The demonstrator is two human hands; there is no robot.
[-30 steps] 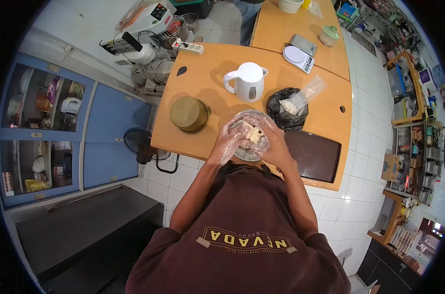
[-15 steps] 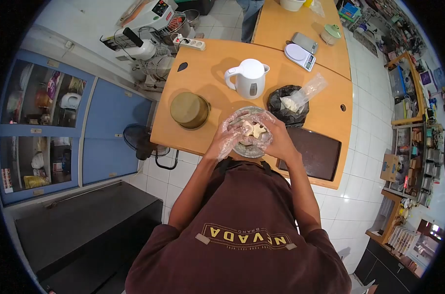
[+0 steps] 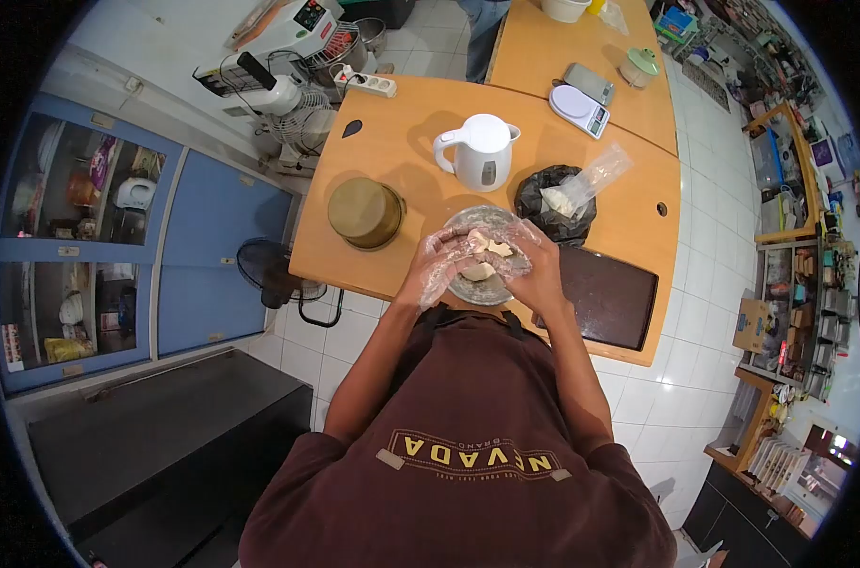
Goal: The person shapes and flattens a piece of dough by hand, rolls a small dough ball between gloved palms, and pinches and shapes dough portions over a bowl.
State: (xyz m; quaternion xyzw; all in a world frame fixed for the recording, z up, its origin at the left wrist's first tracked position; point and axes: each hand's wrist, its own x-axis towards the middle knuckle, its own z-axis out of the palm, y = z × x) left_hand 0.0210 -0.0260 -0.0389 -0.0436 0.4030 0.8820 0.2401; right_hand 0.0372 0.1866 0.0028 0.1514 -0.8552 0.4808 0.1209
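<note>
Flour-dusted and wearing what look like clear gloves, my left hand (image 3: 438, 267) and my right hand (image 3: 536, 270) meet over a round metal bowl (image 3: 487, 295). Between their fingers is a pale, torn-looking lump of dough (image 3: 492, 245), gripped from both sides. Below it, inside the bowl, lies another pale piece of dough (image 3: 477, 272). My fingers hide part of the bowl's rim and inside.
Beyond the bowl stands a white electric kettle (image 3: 485, 151). An upturned brownish pot (image 3: 365, 213) is to the left. On the right are a black plastic bag (image 3: 582, 223) with a clear bag of white powder (image 3: 561, 198), a dark tray (image 3: 608, 295) and a kitchen scale (image 3: 579, 109). Someone's leg (image 3: 484, 40) shows behind.
My hands have parted a little, the right one moving right. The dough between them looks more pulled apart, and the piece in the bowl shows more plainly.
</note>
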